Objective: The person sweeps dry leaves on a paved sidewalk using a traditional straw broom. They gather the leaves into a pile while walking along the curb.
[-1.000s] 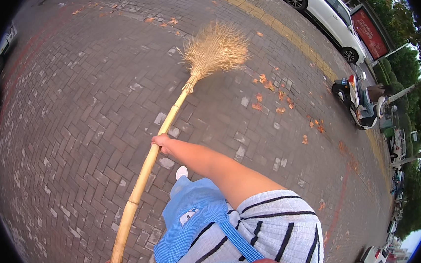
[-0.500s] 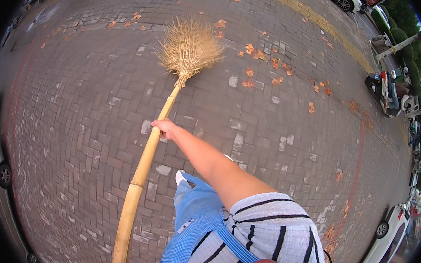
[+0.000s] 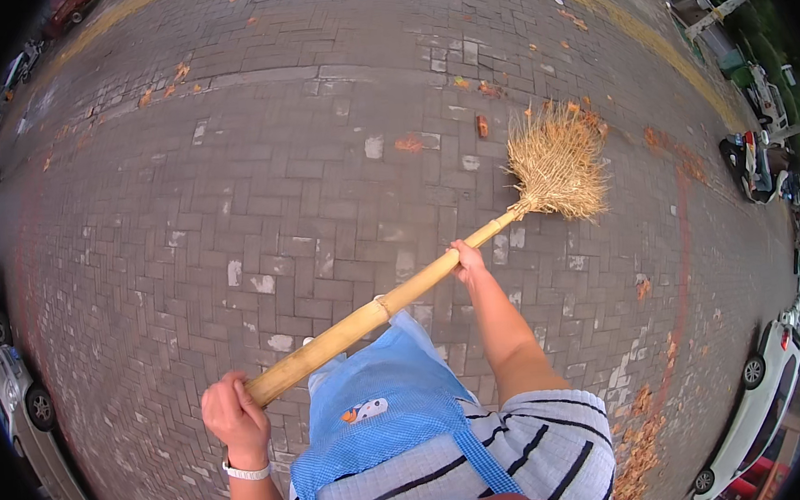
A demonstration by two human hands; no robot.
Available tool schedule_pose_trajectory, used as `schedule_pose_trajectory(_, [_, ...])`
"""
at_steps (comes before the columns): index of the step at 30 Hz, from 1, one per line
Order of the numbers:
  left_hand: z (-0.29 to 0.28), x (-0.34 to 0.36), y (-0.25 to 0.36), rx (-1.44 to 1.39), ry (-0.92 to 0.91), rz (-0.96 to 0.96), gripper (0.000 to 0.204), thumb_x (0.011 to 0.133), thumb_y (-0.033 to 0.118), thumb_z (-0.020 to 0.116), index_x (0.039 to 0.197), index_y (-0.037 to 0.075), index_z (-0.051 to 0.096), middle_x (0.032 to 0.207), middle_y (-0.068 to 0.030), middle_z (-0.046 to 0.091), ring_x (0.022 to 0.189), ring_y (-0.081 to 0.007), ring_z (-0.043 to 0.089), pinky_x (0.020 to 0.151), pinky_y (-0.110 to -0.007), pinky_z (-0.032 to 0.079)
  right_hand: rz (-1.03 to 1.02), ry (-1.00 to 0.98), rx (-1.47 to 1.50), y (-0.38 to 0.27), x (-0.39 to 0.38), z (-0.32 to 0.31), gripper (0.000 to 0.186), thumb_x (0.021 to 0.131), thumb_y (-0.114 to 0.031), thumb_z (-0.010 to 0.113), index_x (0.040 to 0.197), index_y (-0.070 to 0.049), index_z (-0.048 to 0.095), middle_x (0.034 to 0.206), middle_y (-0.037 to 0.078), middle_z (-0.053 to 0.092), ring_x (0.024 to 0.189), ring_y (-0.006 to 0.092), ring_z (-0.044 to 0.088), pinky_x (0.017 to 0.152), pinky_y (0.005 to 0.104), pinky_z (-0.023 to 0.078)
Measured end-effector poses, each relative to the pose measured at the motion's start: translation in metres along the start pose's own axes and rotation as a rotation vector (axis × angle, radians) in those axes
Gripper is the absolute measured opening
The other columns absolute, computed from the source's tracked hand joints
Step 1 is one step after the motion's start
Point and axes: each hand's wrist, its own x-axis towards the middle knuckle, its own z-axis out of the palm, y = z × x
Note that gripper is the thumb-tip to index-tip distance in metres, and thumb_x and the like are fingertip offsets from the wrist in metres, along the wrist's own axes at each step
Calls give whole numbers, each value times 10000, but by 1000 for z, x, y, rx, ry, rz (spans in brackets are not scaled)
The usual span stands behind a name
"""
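A: Head view, close in first. What's nearest you?

B: My blue apron (image 3: 375, 412) over a striped shirt (image 3: 538, 446), right under the lens. Then my left hand (image 3: 234, 415), fingers wrapped tight round the butt end of the bamboo broom handle (image 3: 377, 316), a white wristband (image 3: 246, 471) just below it.

A: And the right?

B: My right hand (image 3: 468, 258) is further up the pole, fingers curled over it from above, arm stretched out. It's the nearer one to the bristles.

A: Which way does the broom lie?

B: Its long axis runs from low at my left up and away to my right. The straw head (image 3: 558, 164) is splayed out on the brick paving (image 3: 301, 183) beyond my right hand, among orange fallen leaves (image 3: 410, 142).

A: Anything you can't make out?

B: My feet, hidden by the apron. Whether the bristle tips press the bricks or just brush them, I can't tell. Parked cars (image 3: 750, 401) sit bent and cut off along the rim, and there's a scooter (image 3: 758, 163) far to the right.
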Motion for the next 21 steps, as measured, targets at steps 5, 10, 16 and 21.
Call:
schedule_pose_trajectory(5, [103, -2, 67, -288, -178, 259, 40, 756, 52, 493, 768, 30, 524, 669, -91, 501, 595, -260, 477, 554, -347, 358, -4, 367, 85, -82, 53, -168, 71, 755, -65, 459, 818, -55, 428, 643, 67, 450, 526, 174, 465, 504, 359, 468])
schedule_pose_trajectory(10, [158, -26, 56, -310, -235, 95, 100, 816, 61, 433, 764, 31, 513, 713, -105, 514, 672, -280, 487, 639, -367, 374, -45, 629, 189, -60, 41, -213, 114, 720, -36, 461, 828, -35, 426, 628, 77, 432, 492, 188, 447, 475, 348, 427])
schedule_pose_trajectory(16, [179, -57, 4, -216, -126, -142, 199, 891, 120, 368, 796, 19, 511, 737, -115, 514, 686, -279, 492, 648, -356, 395, 72, 620, 145, -25, 65, -157, 168, 703, -76, 477, 839, 20, 499, 678, 122, 500, 544, 209, 468, 541, 370, 404])
schedule_pose_trajectory(21, [119, -113, -6, -119, 30, -419, 270, 927, 190, 340, 821, 9, 510, 769, -110, 522, 683, -247, 493, 622, -327, 421, 169, 453, 71, 9, 51, -59, 136, 650, -75, 492, 709, 42, 532, 601, 120, 488, 501, 205, 435, 477, 352, 362])
